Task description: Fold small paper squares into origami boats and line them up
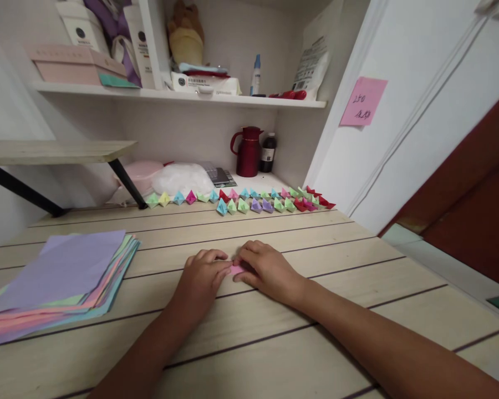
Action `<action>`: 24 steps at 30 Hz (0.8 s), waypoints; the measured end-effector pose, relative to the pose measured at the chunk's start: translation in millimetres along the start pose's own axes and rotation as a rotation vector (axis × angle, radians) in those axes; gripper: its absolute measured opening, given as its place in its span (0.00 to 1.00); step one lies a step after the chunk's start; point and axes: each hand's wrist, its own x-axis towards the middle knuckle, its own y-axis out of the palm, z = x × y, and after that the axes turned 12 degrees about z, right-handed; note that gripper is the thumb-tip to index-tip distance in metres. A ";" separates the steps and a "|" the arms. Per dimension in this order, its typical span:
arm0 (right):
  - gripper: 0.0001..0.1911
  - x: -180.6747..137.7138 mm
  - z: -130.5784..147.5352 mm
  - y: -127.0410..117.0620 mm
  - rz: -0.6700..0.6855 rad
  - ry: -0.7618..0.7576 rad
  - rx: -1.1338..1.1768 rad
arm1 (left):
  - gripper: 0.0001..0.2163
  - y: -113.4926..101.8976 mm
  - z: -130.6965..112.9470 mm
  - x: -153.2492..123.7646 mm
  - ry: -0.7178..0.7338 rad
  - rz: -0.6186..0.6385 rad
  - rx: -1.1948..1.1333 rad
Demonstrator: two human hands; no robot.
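My left hand (202, 277) and my right hand (266, 269) meet on the wooden table (274, 343), fingers curled and pressed together over a small pink folded paper (235, 270). Only a sliver of the paper shows between the fingertips. To the left lies a stack of coloured paper sheets (62, 282), lilac on top. Along the table's far edge stand rows of small folded paper boats (249, 199) in several colours.
A dark red jug (248, 151) and a dark bottle (268, 152) stand in the back niche beside a white bag (182, 178). A shelf (178, 95) above carries boxes and bottles. A pink sticky note (363, 101) is on the white door at right.
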 end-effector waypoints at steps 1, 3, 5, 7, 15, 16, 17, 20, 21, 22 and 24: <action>0.13 0.6 1.8 0.3 -0.006 0.001 -0.052 | 0.12 -0.2 -0.5 0.3 -0.007 0.003 -0.009; 0.11 1.4 4.4 1.6 -0.015 -0.006 -0.144 | 0.12 -0.3 -0.4 0.7 -0.019 0.009 -0.032; 0.11 1.8 5.4 3.5 -0.027 -0.021 -0.197 | 0.12 0.2 1.5 0.7 -0.025 0.010 -0.063; 0.11 2.4 4.9 5.6 -0.044 -0.027 -0.192 | 0.09 1.3 4.5 0.6 -0.020 0.011 -0.084; 0.10 5.4 -7.0 0.7 -0.060 -0.006 0.259 | 0.10 -0.7 6.6 2.8 0.067 -0.012 0.049; 0.09 4.8 -8.4 -1.3 -0.043 -0.012 0.310 | 0.11 -1.3 5.9 3.1 0.068 -0.013 0.065; 0.09 4.1 -9.4 -3.1 -0.024 -0.017 0.336 | 0.11 -1.8 5.3 3.4 0.070 -0.011 0.078; 0.14 2.2 -9.7 -4.8 0.008 -0.042 0.248 | 0.12 -1.2 5.4 4.5 0.070 -0.015 0.100; 0.17 2.0 -8.9 -4.0 0.007 -0.051 0.178 | 0.12 -0.5 5.9 4.9 0.067 -0.021 0.098; 0.17 2.2 -7.7 -2.6 -0.001 -0.060 0.100 | 0.12 0.3 6.7 5.5 0.064 -0.029 0.091; 0.14 3.0 -4.7 1.1 -0.026 -0.065 -0.046 | 0.12 1.7 8.6 6.8 0.057 -0.043 0.063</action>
